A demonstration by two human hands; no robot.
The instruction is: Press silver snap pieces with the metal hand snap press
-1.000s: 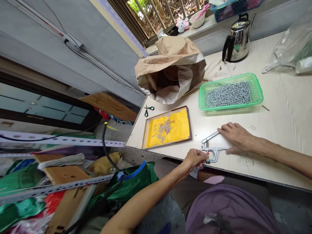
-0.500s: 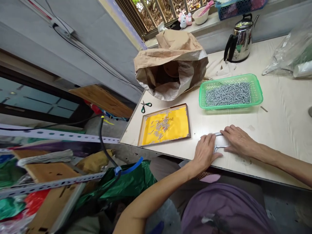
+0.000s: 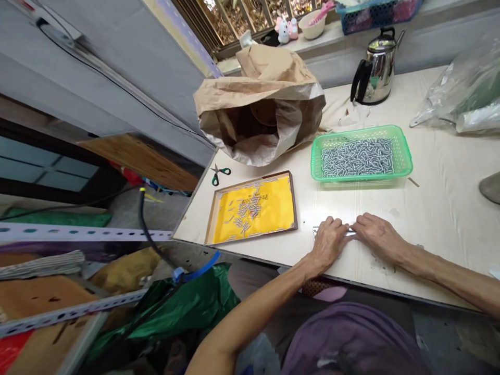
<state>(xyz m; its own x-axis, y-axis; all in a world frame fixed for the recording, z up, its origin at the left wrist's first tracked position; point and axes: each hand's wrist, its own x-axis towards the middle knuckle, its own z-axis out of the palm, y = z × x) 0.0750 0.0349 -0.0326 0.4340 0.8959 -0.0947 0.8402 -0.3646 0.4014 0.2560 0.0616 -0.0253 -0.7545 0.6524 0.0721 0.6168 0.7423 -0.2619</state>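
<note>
Left hand [image 3: 328,240] curled over metal press tool [image 3: 349,234], right hand [image 3: 377,235] flat on its handle; tool pinned near table [image 3: 437,208] front edge for leverage. Yellow tray [image 3: 253,208], green basket [image 3: 361,154] within reach.

Bare counter [image 3: 437,208] lies open at the right of the frame, good for a hand to pass. The green basket [image 3: 361,156] blocks the middle, the yellow tray [image 3: 252,210] the left, the paper bag [image 3: 260,104] behind.
</note>
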